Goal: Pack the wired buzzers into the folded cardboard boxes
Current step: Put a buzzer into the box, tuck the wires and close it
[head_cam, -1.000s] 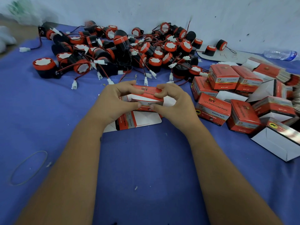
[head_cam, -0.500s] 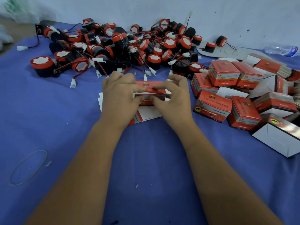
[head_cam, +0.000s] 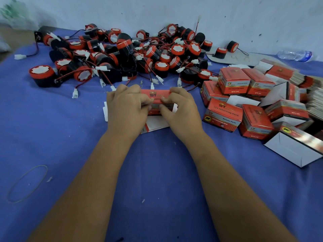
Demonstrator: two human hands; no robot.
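A red and white cardboard box (head_cam: 156, 96) sits low on the blue cloth at the centre, over a flat unfolded carton (head_cam: 157, 123). My left hand (head_cam: 126, 106) grips its left end and my right hand (head_cam: 180, 108) grips its right end, thumbs and fingertips pinching the front edge. Behind them lies a heap of black and red wired buzzers (head_cam: 122, 55) with white plugs. Whether a buzzer is inside the held box is hidden.
Several closed red boxes (head_cam: 223, 114) are piled at the right, with an open white-sided box (head_cam: 295, 147) nearer and stacked flat cartons (head_cam: 312, 102) at the far right. A plastic bottle (head_cam: 295, 55) lies by the wall. A rubber band (head_cam: 28, 183) lies at the left.
Both hands have turned over and lowered, pressing the box down toward the cloth; a second ago they held it raised with the thumbs in front.
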